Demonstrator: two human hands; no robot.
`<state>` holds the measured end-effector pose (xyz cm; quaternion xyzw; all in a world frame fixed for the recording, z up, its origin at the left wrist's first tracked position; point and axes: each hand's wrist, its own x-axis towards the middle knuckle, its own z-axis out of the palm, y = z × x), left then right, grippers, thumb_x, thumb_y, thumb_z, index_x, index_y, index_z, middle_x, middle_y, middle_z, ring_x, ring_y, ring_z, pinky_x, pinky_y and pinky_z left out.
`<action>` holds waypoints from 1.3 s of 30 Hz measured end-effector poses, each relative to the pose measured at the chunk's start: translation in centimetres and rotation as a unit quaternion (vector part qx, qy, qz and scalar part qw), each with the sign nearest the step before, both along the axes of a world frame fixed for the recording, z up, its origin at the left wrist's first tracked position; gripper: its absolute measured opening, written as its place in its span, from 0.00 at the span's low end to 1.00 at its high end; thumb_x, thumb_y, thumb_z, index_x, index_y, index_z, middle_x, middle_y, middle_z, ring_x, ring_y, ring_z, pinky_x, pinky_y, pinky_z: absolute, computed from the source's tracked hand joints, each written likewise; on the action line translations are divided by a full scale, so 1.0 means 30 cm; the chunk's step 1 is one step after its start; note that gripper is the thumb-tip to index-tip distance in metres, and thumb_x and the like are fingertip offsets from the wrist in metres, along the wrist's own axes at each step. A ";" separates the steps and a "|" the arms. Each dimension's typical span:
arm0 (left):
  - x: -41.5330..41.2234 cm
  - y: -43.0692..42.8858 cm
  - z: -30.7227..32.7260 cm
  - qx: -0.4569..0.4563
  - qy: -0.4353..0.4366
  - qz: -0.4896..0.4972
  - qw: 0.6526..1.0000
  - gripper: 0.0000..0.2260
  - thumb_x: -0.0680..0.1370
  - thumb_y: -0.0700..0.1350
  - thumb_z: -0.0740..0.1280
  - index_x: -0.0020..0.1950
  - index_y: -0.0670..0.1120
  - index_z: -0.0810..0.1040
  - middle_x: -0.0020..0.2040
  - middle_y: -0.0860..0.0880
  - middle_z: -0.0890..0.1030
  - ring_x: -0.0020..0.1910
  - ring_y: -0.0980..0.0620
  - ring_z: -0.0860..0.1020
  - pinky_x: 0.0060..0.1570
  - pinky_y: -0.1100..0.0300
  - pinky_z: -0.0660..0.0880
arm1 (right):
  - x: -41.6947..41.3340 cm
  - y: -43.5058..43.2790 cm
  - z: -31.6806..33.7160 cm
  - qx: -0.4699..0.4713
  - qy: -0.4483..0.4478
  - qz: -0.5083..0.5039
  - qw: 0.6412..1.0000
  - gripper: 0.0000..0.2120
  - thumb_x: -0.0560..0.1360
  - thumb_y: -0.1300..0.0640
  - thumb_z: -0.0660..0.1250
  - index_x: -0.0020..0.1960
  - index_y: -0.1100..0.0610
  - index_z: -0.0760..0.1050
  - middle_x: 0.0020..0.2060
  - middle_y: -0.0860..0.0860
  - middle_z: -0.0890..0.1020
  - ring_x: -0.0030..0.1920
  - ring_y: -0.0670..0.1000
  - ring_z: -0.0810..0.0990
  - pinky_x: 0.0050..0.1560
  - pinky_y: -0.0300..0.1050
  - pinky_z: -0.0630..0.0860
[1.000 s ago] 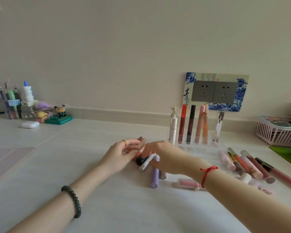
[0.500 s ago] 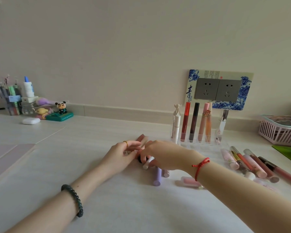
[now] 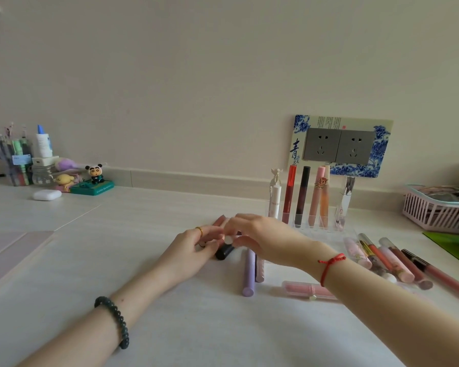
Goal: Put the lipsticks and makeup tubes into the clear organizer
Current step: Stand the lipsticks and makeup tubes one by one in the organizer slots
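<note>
Two hands meet: right hand (image 3: 260,239) pinches a white-capped tube (image 3: 228,239) in its fingers (image 3: 237,226); left hand (image 3: 196,245) curls beside a black lipstick (image 3: 224,252), grip unclear. Likely next: lift the tube into the clear organizer (image 3: 310,229) beyond.

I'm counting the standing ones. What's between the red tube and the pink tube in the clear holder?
A dark tube with a black cap, standing upright in the clear organizer between the red tube and the pink tube. The head view shows it.

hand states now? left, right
Left hand: against the black tube; grip cannot be told.
Right hand: pinching the white tube.
</note>
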<state>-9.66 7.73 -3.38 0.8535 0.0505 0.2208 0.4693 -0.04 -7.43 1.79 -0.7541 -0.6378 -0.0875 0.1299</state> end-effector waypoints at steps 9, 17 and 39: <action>0.036 -0.102 0.098 -0.020 -0.083 -0.030 0.996 0.08 0.76 0.43 0.65 0.53 0.53 0.76 0.47 0.50 0.84 0.49 0.58 0.80 0.54 0.66 0.73 | 0.036 -0.075 0.073 0.226 0.191 -0.027 0.955 0.05 0.77 0.61 0.59 0.53 0.56 0.69 0.40 0.43 0.76 0.42 0.47 0.79 0.46 0.39 0.78; 0.147 -0.204 0.199 0.015 -0.113 -0.004 0.993 0.04 0.75 0.43 0.66 0.46 0.53 0.78 0.38 0.54 0.82 0.41 0.62 0.80 0.44 0.69 0.76 | 0.095 -0.148 0.153 0.311 0.250 -0.043 0.916 0.04 0.77 0.60 0.61 0.51 0.55 0.69 0.40 0.48 0.80 0.38 0.47 0.81 0.41 0.42 0.81; 0.320 -0.304 0.204 -0.033 -0.157 0.013 0.987 0.09 0.75 0.39 0.65 0.50 0.51 0.78 0.44 0.53 0.82 0.45 0.58 0.80 0.44 0.77 0.73 | 0.259 -0.153 0.055 0.418 0.299 -0.144 0.846 0.11 0.72 0.61 0.69 0.52 0.51 0.74 0.42 0.55 0.80 0.43 0.56 0.82 0.46 0.58 0.80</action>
